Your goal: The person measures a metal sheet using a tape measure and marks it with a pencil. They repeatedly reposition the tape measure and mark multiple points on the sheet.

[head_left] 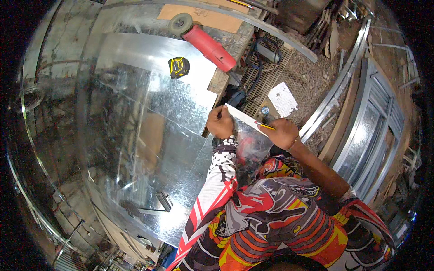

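A small piece of shiny sheet metal is held tilted in front of my body, its bright folded-looking edge running between both hands. My left hand is closed on the far left corner of this piece, fingers curled. In my right hand is a yellow pencil, its tip at the bright edge; the same hand is against the piece's right end. Left of my hands, a large galvanized metal sheet covers the workbench. On it lie a black and yellow tape measure and a try square.
A red angle grinder with a grey disc lies at the far bench edge, its cord hanging down. Behind it is brown cardboard. Right of the bench are a metal grating, white paper and a leaning metal frame.
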The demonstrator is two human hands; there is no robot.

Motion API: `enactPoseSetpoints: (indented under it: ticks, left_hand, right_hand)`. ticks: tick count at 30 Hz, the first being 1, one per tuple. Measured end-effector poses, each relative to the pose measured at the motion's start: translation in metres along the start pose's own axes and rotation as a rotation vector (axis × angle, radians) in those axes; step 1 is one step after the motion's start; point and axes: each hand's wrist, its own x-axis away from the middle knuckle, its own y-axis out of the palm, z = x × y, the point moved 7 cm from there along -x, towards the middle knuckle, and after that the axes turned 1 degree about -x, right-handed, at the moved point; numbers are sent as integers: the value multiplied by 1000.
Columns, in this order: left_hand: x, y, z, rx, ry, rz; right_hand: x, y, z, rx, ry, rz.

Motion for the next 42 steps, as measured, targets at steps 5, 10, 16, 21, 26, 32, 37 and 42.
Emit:
enactPoseSetpoints:
  ticks: [5, 10, 16, 21, 26, 32, 37, 42]
  left_hand:
    - [-2, 3, -1, 9, -13, 11]
    - [-6, 10, -6, 40, -55, 24]
    - [-5, 3, 3, 28, -53, 44]
    - [-6, 8, -1, 37, -67, 40]
    - [-6, 1, 13, -95, -23, 71]
    - [-10, 4, 19, -43, -142, -45]
    - [-14, 12, 5, -60, -193, -143]
    - [-14, 19, 5, -43, -182, -241]
  right_hand:
    - [-1, -4, -3, -70, -32, 36]
    - [-4, -10, -5, -128, -40, 25]
    - [-5, -11, -6, -86, 23, 3]
    - [-5, -11, -4, -81, 22, 17]
    - [-4, -8, -3, -110, 17, 12]
    - [-2, 1, 5, -118, 15, 4]
    - [-1, 12, 15, -147, 30, -20]
    - [-2, 25, 25, -138, 80, -58]
